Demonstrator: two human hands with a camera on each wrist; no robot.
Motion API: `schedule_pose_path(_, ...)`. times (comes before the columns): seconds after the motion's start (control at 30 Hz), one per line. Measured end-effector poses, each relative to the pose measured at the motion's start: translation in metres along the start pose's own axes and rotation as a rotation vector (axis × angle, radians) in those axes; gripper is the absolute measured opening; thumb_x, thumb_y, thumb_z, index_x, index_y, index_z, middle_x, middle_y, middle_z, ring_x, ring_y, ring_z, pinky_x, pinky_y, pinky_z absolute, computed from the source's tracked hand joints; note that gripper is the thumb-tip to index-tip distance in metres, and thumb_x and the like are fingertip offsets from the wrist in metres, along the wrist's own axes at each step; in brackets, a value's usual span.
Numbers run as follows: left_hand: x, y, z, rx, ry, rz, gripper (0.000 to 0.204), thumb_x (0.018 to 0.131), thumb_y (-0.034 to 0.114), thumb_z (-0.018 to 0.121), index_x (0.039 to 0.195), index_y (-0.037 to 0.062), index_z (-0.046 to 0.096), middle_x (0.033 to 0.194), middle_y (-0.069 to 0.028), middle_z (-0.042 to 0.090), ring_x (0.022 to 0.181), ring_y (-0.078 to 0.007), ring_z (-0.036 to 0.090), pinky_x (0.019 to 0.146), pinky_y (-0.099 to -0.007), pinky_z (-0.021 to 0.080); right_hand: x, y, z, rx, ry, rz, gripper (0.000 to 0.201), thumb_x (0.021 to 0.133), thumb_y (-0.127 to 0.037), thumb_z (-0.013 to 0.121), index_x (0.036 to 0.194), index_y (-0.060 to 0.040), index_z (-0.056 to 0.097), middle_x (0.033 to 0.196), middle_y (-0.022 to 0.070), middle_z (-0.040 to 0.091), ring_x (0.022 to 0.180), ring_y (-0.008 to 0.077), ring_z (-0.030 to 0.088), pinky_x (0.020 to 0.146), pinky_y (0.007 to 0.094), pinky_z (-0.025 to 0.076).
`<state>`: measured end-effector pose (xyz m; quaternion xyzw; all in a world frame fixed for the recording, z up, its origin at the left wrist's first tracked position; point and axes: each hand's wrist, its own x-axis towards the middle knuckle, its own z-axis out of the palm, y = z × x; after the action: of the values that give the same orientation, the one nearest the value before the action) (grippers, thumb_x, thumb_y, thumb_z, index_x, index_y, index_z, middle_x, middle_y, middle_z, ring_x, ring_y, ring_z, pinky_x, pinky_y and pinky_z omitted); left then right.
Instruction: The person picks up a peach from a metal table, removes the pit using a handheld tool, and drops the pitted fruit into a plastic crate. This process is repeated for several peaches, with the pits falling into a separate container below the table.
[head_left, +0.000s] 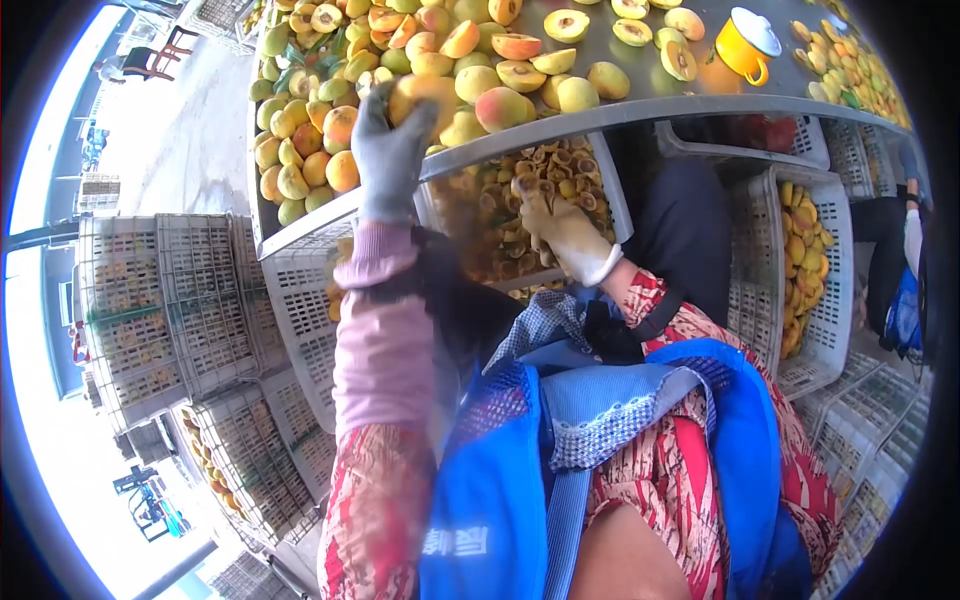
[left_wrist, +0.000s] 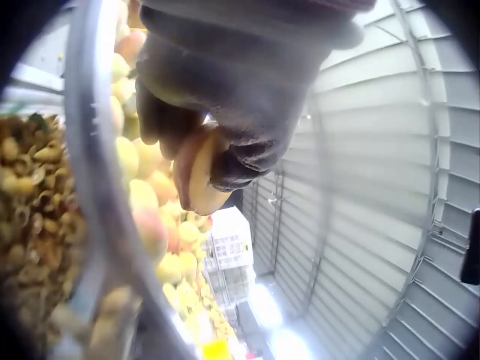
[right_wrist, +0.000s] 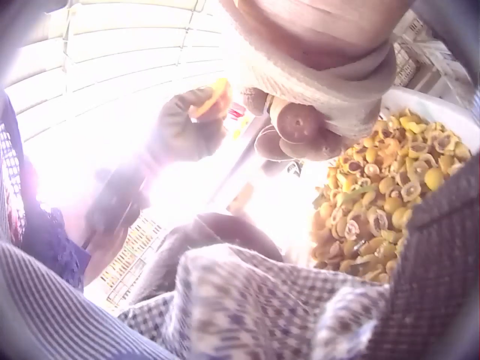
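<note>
My left hand (head_left: 390, 150), in a grey glove, grips a peach half (left_wrist: 199, 172) above the table's near edge. In the right wrist view its orange flesh (right_wrist: 214, 101) shows between the gloved fingers. My right hand (head_left: 570, 235) wears a pale, stained glove and hovers over a crate of pits and scraps (right_wrist: 390, 202). Its fingers curl around a brown, round-ended piece (right_wrist: 300, 122); I cannot tell what tool or thing it is. Whole and halved peaches (head_left: 310, 140) heap on the metal table (head_left: 660, 110) just beyond my left hand.
A yellow mug with a white lid (head_left: 742, 50) stands on the table among cut halves. To the right, a white crate (head_left: 835, 250) holds peach pieces. Stacked crates (head_left: 165, 300) rise on the left. Another person's arm (head_left: 912, 220) shows at the far right.
</note>
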<state>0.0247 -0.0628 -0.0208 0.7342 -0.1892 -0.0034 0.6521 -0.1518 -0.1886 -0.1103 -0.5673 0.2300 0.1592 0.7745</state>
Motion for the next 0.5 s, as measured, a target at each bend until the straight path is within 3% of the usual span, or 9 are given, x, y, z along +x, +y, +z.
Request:
schedule_pose_path(0.07,-0.046,-0.010,-0.012,-0.209,-0.098,-0.292,0.043,0.075,0.001,0.070,0.115,-0.0042,0.055,0.100,-0.0095,0.064,0.088,-0.0160,0.063,0.077,-0.0309,0.054,-0.006,-0.006,0.001,-0.168,-0.004,-0.212,0.041,0.089,-0.029,0.060,0.125,-0.0111,0.049,0.101,0.0090,0.060,0.082,0.0178,0.061,0.066,0.0272,0.049)
schedule_pose_path(0.13,-0.089,-0.022,-0.009,-0.233,-0.125,-0.373,0.036,0.078,0.006,0.069,0.112,-0.0015,0.058,0.104,-0.0101,0.063,0.087,-0.0149,0.062,0.074,-0.0299,0.054,-0.013,-0.012,0.011,-0.083,-0.016,-0.260,0.037,0.091,-0.031,0.058,0.121,-0.0102,0.052,0.086,0.0049,0.058,0.067,0.0129,0.058,0.054,0.0243,0.046)
schedule_pose_path(0.2,-0.122,-0.037,0.006,-0.479,0.096,-0.471,0.031,0.084,0.012,0.064,0.113,0.0032,0.057,0.104,-0.0100,0.061,0.092,-0.0184,0.060,0.076,-0.0316,0.052,-0.016,-0.009,0.034,0.213,-0.081,-0.149,0.031,0.093,-0.034,0.054,0.114,-0.0104,0.054,0.067,0.0020,0.055,0.049,0.0108,0.053,0.041,0.0234,0.041)
schedule_pose_path(0.23,-0.128,-0.059,0.006,-0.431,0.071,-0.390,0.030,0.085,0.012,0.062,0.114,0.0049,0.056,0.104,-0.0106,0.060,0.093,-0.0207,0.060,0.077,-0.0335,0.052,-0.016,-0.002,0.041,0.337,-0.130,-0.091,0.029,0.094,-0.036,0.052,0.109,-0.0105,0.054,0.060,0.0011,0.054,0.042,0.0104,0.051,0.036,0.0230,0.039)
schedule_pose_path(0.3,-0.137,-0.086,0.008,-0.338,0.034,-0.228,0.029,0.088,0.013,0.058,0.116,0.0081,0.053,0.105,-0.0118,0.058,0.096,-0.0253,0.059,0.080,-0.0374,0.052,-0.012,0.003,0.037,0.274,-0.186,-0.079,0.028,0.094,-0.035,0.052,0.109,-0.0108,0.053,0.060,0.0017,0.054,0.042,0.0108,0.051,0.036,0.0227,0.040)
schedule_pose_path(0.37,-0.145,-0.094,0.006,-0.374,-0.015,-0.263,0.033,0.088,0.014,0.057,0.120,0.0065,0.051,0.107,-0.0121,0.058,0.098,-0.0257,0.058,0.083,-0.0382,0.051,-0.011,-0.001,0.021,0.216,-0.283,0.007,0.028,0.094,-0.034,0.054,0.110,-0.0117,0.051,0.069,0.0015,0.055,0.049,0.0095,0.054,0.037,0.0220,0.040)
schedule_pose_path(0.5,-0.133,-0.083,0.001,-0.223,-0.168,-0.150,0.039,0.092,0.019,0.051,0.127,0.0035,0.047,0.114,-0.0149,0.057,0.106,-0.0272,0.056,0.095,-0.0399,0.046,0.002,0.005,0.021,0.201,-0.148,-0.077,0.027,0.093,-0.031,0.056,0.111,-0.0122,0.050,0.078,-0.0013,0.051,0.055,0.0081,0.050,0.040,0.0223,0.040)
